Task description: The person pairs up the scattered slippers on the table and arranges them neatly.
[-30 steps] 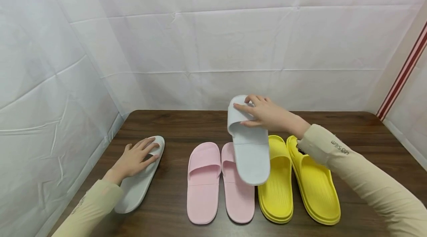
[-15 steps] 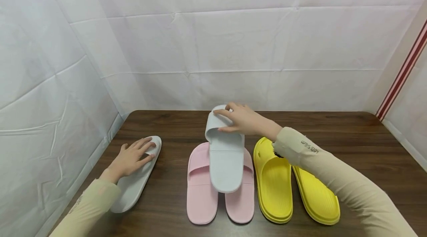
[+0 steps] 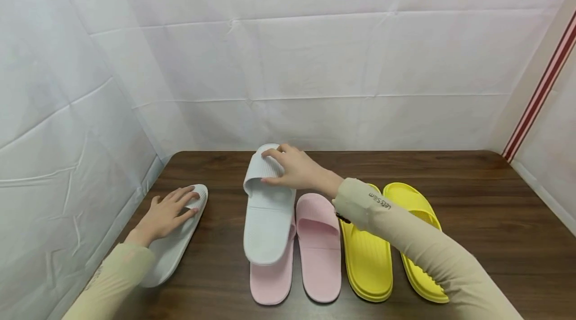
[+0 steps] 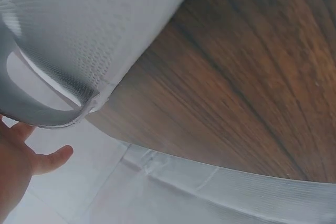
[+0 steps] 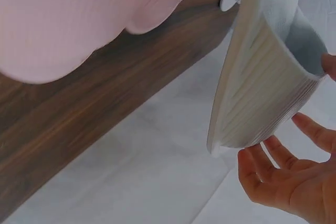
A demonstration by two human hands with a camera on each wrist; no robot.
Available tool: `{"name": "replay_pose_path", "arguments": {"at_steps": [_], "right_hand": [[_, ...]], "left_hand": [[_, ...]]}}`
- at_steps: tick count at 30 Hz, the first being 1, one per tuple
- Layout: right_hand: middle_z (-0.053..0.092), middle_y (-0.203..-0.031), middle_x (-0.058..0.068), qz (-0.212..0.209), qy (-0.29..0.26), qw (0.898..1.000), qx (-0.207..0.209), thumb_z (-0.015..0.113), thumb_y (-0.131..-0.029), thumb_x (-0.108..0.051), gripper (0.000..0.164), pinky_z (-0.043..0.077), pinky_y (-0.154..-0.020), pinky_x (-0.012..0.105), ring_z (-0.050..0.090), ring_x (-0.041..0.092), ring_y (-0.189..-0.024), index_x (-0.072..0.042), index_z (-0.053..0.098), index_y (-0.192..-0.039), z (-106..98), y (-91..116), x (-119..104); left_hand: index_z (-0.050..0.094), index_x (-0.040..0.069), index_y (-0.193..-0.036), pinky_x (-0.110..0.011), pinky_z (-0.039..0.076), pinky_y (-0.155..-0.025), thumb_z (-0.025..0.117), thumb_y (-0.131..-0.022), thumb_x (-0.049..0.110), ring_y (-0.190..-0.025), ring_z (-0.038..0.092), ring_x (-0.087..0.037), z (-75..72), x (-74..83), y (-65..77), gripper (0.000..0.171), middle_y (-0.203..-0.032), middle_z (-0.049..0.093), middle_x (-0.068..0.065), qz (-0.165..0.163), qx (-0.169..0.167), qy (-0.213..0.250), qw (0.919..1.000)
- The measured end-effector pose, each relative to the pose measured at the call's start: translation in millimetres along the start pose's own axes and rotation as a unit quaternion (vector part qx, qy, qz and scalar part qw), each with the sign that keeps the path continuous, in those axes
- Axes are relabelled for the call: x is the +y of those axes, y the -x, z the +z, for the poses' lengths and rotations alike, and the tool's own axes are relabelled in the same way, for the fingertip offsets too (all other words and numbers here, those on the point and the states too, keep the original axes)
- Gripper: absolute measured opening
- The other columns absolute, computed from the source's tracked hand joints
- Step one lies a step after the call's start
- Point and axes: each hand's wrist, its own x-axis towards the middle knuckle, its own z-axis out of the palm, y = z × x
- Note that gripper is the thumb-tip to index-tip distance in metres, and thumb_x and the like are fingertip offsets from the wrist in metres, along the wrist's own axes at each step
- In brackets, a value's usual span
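My right hand (image 3: 292, 169) holds a pale grey slide slipper (image 3: 270, 220) by its ribbed strap, thumb at the strap's back edge and fingers at its front. This slipper overlaps the left pink slipper (image 3: 272, 282) in the head view. At the table's left side, my left hand (image 3: 166, 215) has its fingers over the strap of the matching grey slipper (image 3: 173, 255), thumb at the strap's opening. In the left wrist view that slipper's strap (image 4: 42, 114) shows beside the fingers. The right wrist view shows the held slipper (image 5: 262, 87) tilted, toe downward.
The right pink slipper (image 3: 319, 250) lies beside its mate. Two yellow slippers (image 3: 369, 265) lie to its right, partly hidden by my right sleeve (image 3: 396, 220). They are on a dark wood table (image 3: 495, 210) with white cloth (image 3: 315, 60) behind and at the left.
My right hand has carried its grey slipper left, from over the right pink and yellow slippers to over the left pink one. My left hand and its slipper have shifted slightly left.
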Motion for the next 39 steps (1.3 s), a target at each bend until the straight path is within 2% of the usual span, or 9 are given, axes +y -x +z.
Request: {"name": "replay_pose_path", "arguments": {"at_steps": [7,15,20,24,32,39], "right_hand": [[0.051,-0.112,0.010,-0.002,-0.032,0.999,0.020,0.062,-0.078,-0.047,0.056,0.046,-0.078,0.035,0.054,0.020,-0.089,-0.021,0.046,-0.125,10.7,-10.6,-20.2],[0.049,-0.117,0.008,-0.016,-0.069,0.997,0.039,0.063,-0.078,-0.044,0.057,0.046,-0.080,0.032,0.053,0.019,-0.096,-0.019,0.045,-0.127,30.9,-19.2,-38.3],[0.048,-0.120,0.009,-0.029,-0.094,0.995,0.030,0.063,-0.079,-0.042,0.058,0.045,-0.083,0.030,0.051,0.020,-0.102,-0.017,0.044,-0.128,42.6,-22.0,-47.2],[0.046,-0.122,0.009,-0.022,-0.109,0.994,0.009,0.062,-0.080,-0.041,0.058,0.044,-0.085,0.031,0.051,0.020,-0.103,-0.017,0.042,-0.129,52.3,-22.7,-49.8],[0.047,-0.120,0.008,-0.007,-0.107,0.994,-0.010,0.061,-0.081,-0.042,0.058,0.044,-0.084,0.028,0.051,0.019,-0.100,-0.018,0.041,-0.130,73.7,-23.9,-51.3],[0.045,-0.119,0.007,-0.009,-0.074,0.997,-0.020,0.059,-0.082,-0.044,0.057,0.045,-0.078,0.027,0.050,0.017,-0.096,-0.019,0.041,-0.130,89.3,-24.2,-53.1]], "left_hand": [[0.043,0.015,-0.128,-0.071,0.019,-0.086,0.040,-0.093,0.040,-0.124,0.031,-0.046,-1.9,-8.4,3.2,0.043,-0.141,0.032,-0.013,-0.009,0.001,0.007,0.9999],[0.042,0.014,-0.130,-0.072,0.017,-0.088,0.038,-0.093,0.043,-0.125,0.029,-0.047,-4.1,-14.4,0.6,0.048,-0.142,0.032,-0.014,-0.020,-0.010,-0.005,0.9997],[0.041,0.013,-0.131,-0.072,0.017,-0.088,0.038,-0.093,0.042,-0.124,0.029,-0.048,-5.6,-15.0,-0.1,0.048,-0.141,0.031,-0.015,-0.021,-0.014,-0.009,0.9996],[0.041,0.013,-0.130,-0.073,0.017,-0.087,0.039,-0.092,0.041,-0.123,0.030,-0.048,-4.4,-14.5,0.0,0.048,-0.141,0.031,-0.015,-0.020,-0.012,-0.008,0.9997],[0.041,0.013,-0.131,-0.072,0.020,-0.086,0.038,-0.093,0.042,-0.123,0.031,-0.047,-2.0,-12.4,1.1,0.048,-0.142,0.031,-0.013,-0.023,-0.006,-0.014,0.9996],[0.039,0.013,-0.132,-0.071,0.021,-0.086,0.039,-0.093,0.041,-0.124,0.031,-0.045,-1.6,-9.7,0.6,0.048,-0.142,0.030,-0.013,-0.022,-0.002,-0.013,0.9997]]}}
